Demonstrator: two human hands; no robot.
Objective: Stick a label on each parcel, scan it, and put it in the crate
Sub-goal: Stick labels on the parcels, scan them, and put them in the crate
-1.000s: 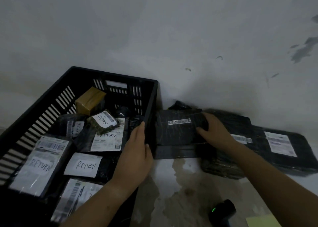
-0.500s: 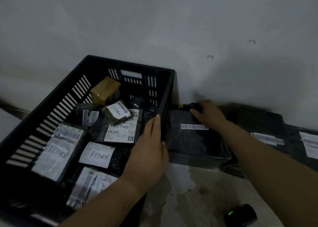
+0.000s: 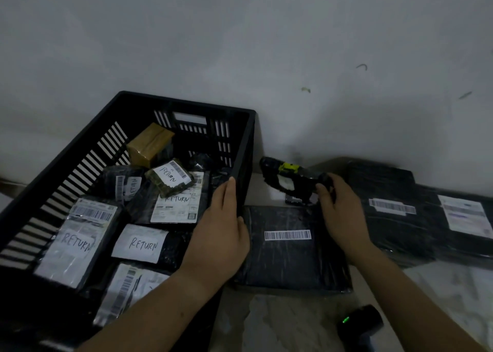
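Your crate [image 3: 241, 138] is matt black plastic. The parcel [image 3: 290, 261] before you is wrapped in glossy, crinkled black film; its label [image 3: 287, 235] is white paper. The box [image 3: 149, 143] shows shiny brown tape.

R hand [image 3: 344, 218] off parcel [image 3: 288, 261], now grips blk/yellow tool [image 3: 290, 177].

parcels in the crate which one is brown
The tan taped box at the far end of the crate; the others are in dark wrap with white labels.
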